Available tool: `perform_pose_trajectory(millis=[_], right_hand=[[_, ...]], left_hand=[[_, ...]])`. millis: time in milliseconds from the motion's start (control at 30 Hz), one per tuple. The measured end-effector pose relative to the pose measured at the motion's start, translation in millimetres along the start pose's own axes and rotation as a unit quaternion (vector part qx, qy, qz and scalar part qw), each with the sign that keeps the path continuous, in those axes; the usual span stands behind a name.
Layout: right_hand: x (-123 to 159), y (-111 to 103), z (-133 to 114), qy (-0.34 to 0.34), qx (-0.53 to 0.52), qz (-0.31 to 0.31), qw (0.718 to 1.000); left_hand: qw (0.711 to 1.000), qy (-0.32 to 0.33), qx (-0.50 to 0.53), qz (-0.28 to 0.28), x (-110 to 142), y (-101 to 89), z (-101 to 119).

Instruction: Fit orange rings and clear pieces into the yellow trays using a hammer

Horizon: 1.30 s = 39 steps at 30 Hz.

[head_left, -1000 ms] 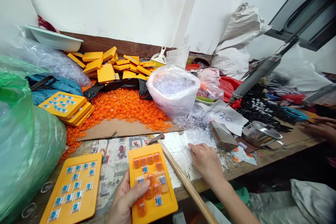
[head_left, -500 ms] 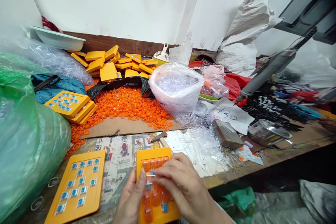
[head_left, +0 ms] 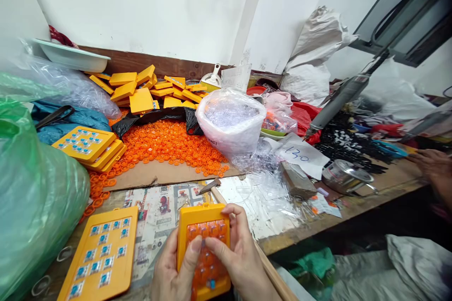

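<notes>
A yellow plastic panel (head_left: 184,217) with rows of clear orange caps (head_left: 212,230) is held between both hands. My left hand (head_left: 178,263) grips its left edge, thumb lying over the caps. Around the right edge is my right hand (head_left: 243,249), fingers behind and thumb pressed on the caps near the left thumb. One blue switch (head_left: 211,284) shows uncapped near the bottom. Left of my hands lies a second yellow panel (head_left: 123,263) with several blue switches and no caps. The hammer (head_left: 212,185) rests beyond, its wooden handle running down past my right hand.
Loose orange rings (head_left: 165,143) are heaped behind on cardboard, yellow panels (head_left: 141,100) piled beyond. A white bag (head_left: 231,124) of clear pieces stands mid-table. Green bag (head_left: 45,207) bulges at left. At right are a metal pot (head_left: 346,176), hanging screwdriver (head_left: 339,99) and another person's hand (head_left: 432,164).
My right hand has moved from reaching over the panel to gripping its right edge, thumb on the caps. The view has turned slightly right, and another person's hand shows more at right.
</notes>
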State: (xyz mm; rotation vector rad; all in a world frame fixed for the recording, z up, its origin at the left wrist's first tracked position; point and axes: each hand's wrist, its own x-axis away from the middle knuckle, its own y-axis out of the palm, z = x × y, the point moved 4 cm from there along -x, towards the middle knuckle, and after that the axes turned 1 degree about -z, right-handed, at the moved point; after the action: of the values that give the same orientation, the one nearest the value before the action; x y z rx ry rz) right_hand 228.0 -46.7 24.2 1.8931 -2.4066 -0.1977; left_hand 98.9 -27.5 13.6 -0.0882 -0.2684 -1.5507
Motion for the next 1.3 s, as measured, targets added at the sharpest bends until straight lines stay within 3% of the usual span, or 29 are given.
perform_pose_trajectory(millis=[67,167,300,400,467,567,667,800,867,967,1067,1167,1233,1300], right_hand=[[-4.6,-1.8,-0.1,-0.005,0.03,-0.003,1.0],[-25.0,-16.9,-10.9,-0.015,0.177,-0.037,0.983],[-68.7,-72.5,-28.0,-0.068,0.342,0.022,0.937],[-90.6,-108.4,-24.2,-0.095,0.422,0.039,0.901],[-94.0,-117.4,-18.9,-0.107,0.448,0.032,0.887],[-82.1,-107.7,-19.9,-0.121,0.449,0.024,0.885],[-56.2,-77.7,-28.3,-0.117,0.419,-0.014,0.9],[-22.2,-37.3,-25.0,-0.013,0.282,-0.075,0.957],[-12.4,-24.8,-18.8,0.018,0.248,-0.081,0.965],[-6.0,-11.9,-13.3,-0.042,0.283,-0.107,0.952],[-1.6,-8.7,-7.8,-0.12,0.282,-0.046,0.951],[4.9,-10.1,9.0,-0.094,0.234,0.057,0.966],[9.5,-8.2,22.4,-0.062,0.217,0.092,0.97],[13.2,-4.5,30.5,-0.075,0.223,0.114,0.965]], left_hand=[[0.998,-0.021,0.05,-0.022,-2.7,3.9,-3.5],[0.968,-0.125,0.207,-0.069,-6.2,13.2,-6.5],[0.924,-0.24,0.294,-0.04,-11.4,13.2,0.3],[0.908,-0.262,0.326,-0.029,-15.0,8.5,5.8],[0.903,-0.267,0.333,-0.037,-16.3,5.7,6.0],[0.907,-0.265,0.324,-0.05,-17.1,2.0,3.5],[0.905,-0.259,0.327,-0.081,-16.7,0.7,1.0],[0.894,-0.249,0.346,-0.135,-14.3,0.8,-2.0],[0.891,-0.239,0.353,-0.159,-12.6,0.7,-3.1],[0.896,-0.211,0.344,-0.184,-10.3,0.3,-2.4],[0.91,-0.18,0.316,-0.196,-8.7,1.3,1.0],[0.919,-0.152,0.301,-0.205,-7.6,4.2,4.7],[0.93,-0.14,0.284,-0.184,-7.4,4.5,4.4],[0.943,-0.129,0.264,-0.154,-7.4,3.4,2.4]])
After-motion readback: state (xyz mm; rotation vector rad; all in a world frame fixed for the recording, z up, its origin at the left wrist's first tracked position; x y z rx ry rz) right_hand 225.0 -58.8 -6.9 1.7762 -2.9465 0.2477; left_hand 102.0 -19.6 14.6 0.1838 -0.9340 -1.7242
